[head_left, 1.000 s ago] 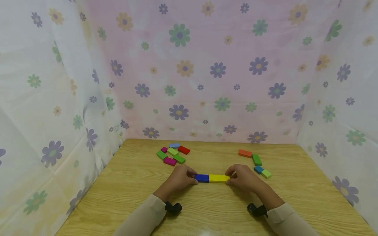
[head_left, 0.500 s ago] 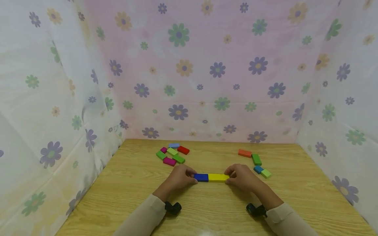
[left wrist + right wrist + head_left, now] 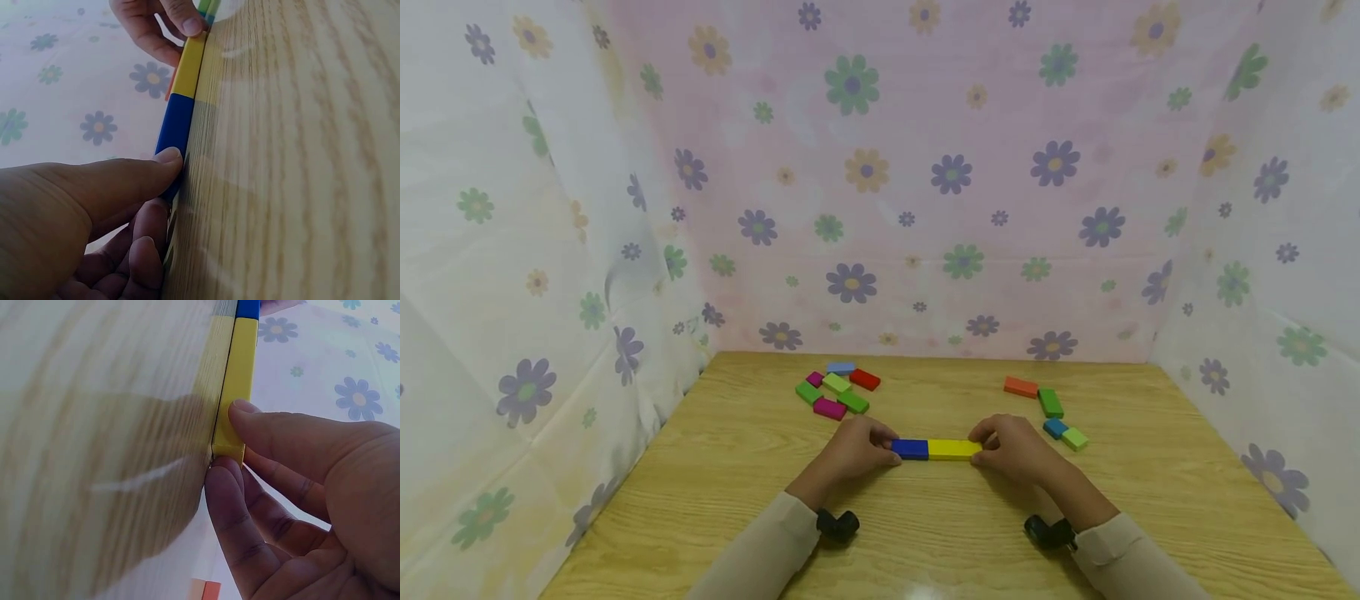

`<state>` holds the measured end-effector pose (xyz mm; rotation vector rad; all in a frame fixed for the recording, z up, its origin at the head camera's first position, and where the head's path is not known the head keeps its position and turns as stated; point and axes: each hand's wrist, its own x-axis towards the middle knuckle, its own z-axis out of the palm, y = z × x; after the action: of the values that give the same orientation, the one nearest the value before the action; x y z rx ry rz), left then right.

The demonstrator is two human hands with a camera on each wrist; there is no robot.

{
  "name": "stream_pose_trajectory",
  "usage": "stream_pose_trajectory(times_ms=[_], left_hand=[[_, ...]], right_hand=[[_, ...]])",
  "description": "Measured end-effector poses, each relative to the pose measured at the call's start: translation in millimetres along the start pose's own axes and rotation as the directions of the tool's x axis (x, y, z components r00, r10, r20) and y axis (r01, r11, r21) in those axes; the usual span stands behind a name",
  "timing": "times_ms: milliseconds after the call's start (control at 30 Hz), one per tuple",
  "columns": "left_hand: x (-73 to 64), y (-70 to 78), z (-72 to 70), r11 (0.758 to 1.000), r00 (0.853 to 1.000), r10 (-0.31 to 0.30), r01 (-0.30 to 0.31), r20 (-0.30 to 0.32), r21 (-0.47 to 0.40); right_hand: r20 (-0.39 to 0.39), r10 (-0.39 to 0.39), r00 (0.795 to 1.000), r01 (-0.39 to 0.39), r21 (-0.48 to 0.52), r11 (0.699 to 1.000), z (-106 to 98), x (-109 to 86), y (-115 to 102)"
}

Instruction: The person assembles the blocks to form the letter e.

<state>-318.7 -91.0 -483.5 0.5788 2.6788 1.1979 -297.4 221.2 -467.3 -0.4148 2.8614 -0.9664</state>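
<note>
1. Blue shows at the left grip: we see the left hand (image 3: pixel 853 450) pinching the outer end of the dark blue block (image 3: pixel 911 450) between thumb and fingers.
2. At the other side, our right hand (image 3: pixel 1017 450) makes the matching grip, thumb and fingers pinching the outer end of the yellow block (image 3: pixel 951 450).
3. Between our hands the two blocks meet end to end, touching, in one straight bar. Its long axis runs left to right, about parallel to the counter's far edge; the blue end points to our left, the yellow to our right.
4. The bar lies on the wood-grained counter (image 3: pixel 925 517), in front of us and near the middle.
5. Beyond the right hand we have an orange-red block (image 3: pixel 1021 387) lying mostly crosswise, a green block (image 3: pixel 1051 403) pointing mostly away from us, then a small blue block (image 3: pixel 1056 428) and a lime block (image 3: pixel 1075 438).
6. Beyond the left hand sits a loose cluster of seven blocks, a red block (image 3: pixel 865 379) and a light-blue block (image 3: pixel 841 368) among them.
7. Flowered cloth (image 3: pixel 895 142) hangs behind.
</note>
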Motion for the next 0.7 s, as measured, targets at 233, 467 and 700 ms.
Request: stream_pose_trajectory(times_ms=[233,467,700], left_hand=[[-0.8,0.8,-1.6,1.0,1.0,-0.019,0.02,0.014,-0.011],[0.7,0.9,-2.2,0.999,0.999,-0.037,0.038,0.015,-0.035],[-1.6,-0.7,0.1,0.998,0.999,-0.031,0.032,0.007,-0.062]], right_hand=[[0.008,-0.003,1.0,0.002,0.009,1.0,-0.9,-1.1,-1.3],[0.012,0.006,1.0,-0.006,0.028,1.0,-1.9,-0.8,-0.7],[0.006,0.006,1.0,-0.006,0.038,0.999,-1.3,-1.0,0.4]])
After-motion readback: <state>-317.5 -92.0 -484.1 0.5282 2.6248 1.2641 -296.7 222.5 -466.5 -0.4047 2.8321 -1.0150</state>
